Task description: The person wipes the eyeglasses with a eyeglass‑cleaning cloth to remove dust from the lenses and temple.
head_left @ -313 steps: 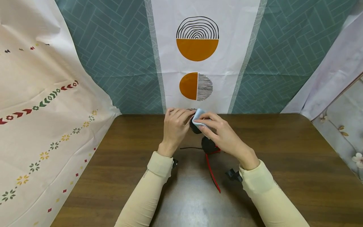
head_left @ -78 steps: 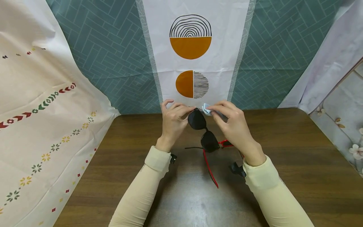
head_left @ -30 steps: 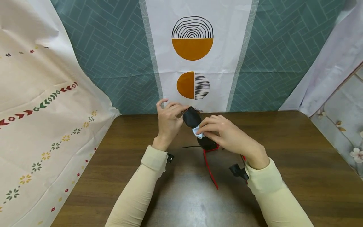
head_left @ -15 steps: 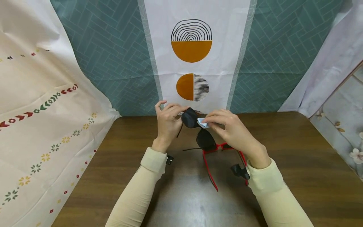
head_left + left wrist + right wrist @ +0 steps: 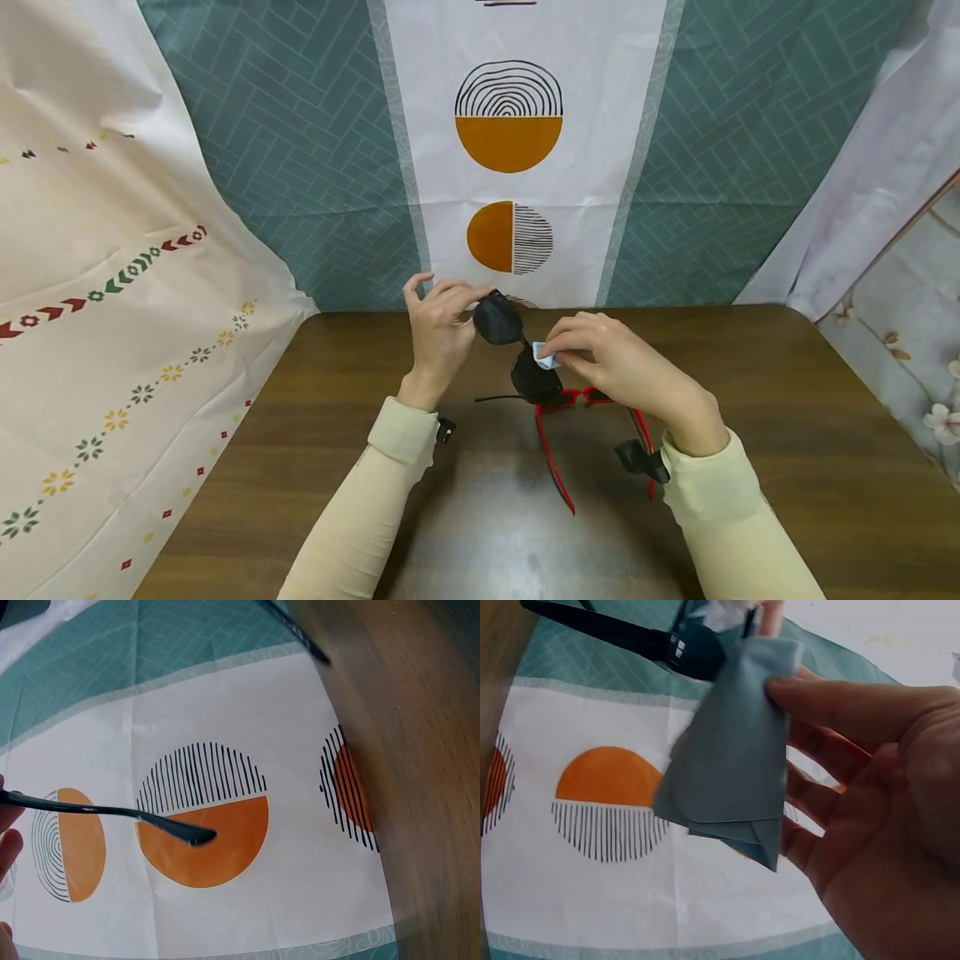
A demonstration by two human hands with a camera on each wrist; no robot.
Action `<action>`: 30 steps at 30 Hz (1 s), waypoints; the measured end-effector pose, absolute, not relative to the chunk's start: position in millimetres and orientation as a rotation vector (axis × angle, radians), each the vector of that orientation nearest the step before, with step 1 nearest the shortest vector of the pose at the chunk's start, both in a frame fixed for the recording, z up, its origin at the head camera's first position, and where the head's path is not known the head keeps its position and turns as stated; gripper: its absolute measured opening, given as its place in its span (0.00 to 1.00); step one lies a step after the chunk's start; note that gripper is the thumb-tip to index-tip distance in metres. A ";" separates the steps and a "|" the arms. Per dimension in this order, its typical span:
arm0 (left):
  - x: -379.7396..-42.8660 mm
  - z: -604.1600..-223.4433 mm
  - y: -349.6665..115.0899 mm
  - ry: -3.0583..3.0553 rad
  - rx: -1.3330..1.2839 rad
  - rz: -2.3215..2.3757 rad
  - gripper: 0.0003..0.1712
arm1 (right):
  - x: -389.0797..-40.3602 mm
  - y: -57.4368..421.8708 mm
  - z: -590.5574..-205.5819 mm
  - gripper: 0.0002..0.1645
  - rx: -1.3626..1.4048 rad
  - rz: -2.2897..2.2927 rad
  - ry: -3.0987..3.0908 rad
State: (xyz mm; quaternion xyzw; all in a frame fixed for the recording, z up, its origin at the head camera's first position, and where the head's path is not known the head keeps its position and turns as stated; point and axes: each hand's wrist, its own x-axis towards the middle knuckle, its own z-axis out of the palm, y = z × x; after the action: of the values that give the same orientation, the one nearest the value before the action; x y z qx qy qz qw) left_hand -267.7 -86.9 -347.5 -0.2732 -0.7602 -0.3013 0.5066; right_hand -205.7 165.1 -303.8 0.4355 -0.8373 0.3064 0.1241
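Observation:
My left hand (image 5: 438,333) pinches a pair of black sunglasses (image 5: 498,318) at the upper end of the frame, holding them tilted above the table. One lens is up by the fingers and the other hangs lower to the right. A dark temple arm (image 5: 112,811) of the sunglasses stretches across the left wrist view. Between thumb and fingers my right hand (image 5: 607,360) pinches a folded light-blue cleaning cloth (image 5: 731,742), which overlaps the lower lens near the bridge in the head view. Behind the cloth, part of the sunglasses (image 5: 697,652) shows in the right wrist view.
Red-framed glasses (image 5: 551,462) lie on the brown wooden table (image 5: 360,367), temple arms pointing toward me, just below the held sunglasses. A patterned curtain (image 5: 337,167) hangs behind the table's far edge, and a cream cloth (image 5: 135,333) drapes along the left.
Over the last second the cloth rose from the bridge, then came down onto the lower lens's edge. The sunglasses shifted slightly left and more of the red glasses shows.

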 end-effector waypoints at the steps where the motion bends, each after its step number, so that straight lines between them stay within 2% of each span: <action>1: -267.4 -347.8 -87.2 -1.833 -0.659 -0.731 0.06 | -204.6 167.0 -302.7 0.15 1.251 0.906 -2.446; 7: -267.5 -348.5 -88.5 -1.825 -0.658 -0.751 0.07 | -200.9 166.4 -300.9 0.16 1.147 1.020 -2.302; 14: -269.9 -347.9 -88.2 -1.822 -0.659 -0.755 0.06 | -199.1 151.4 -306.8 0.17 1.262 0.942 -2.160; 30: -273.1 -352.8 -90.2 -1.806 -0.636 -0.753 0.08 | -194.0 142.6 -309.0 0.13 1.383 0.758 -2.324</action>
State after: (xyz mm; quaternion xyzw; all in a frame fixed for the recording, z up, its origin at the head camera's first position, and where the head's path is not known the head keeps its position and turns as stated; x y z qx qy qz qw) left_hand -273.1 -90.2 -352.8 -0.2650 -0.7519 -0.3136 0.5159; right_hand -194.0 142.6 -309.0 0.4855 -0.8160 0.2663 0.1659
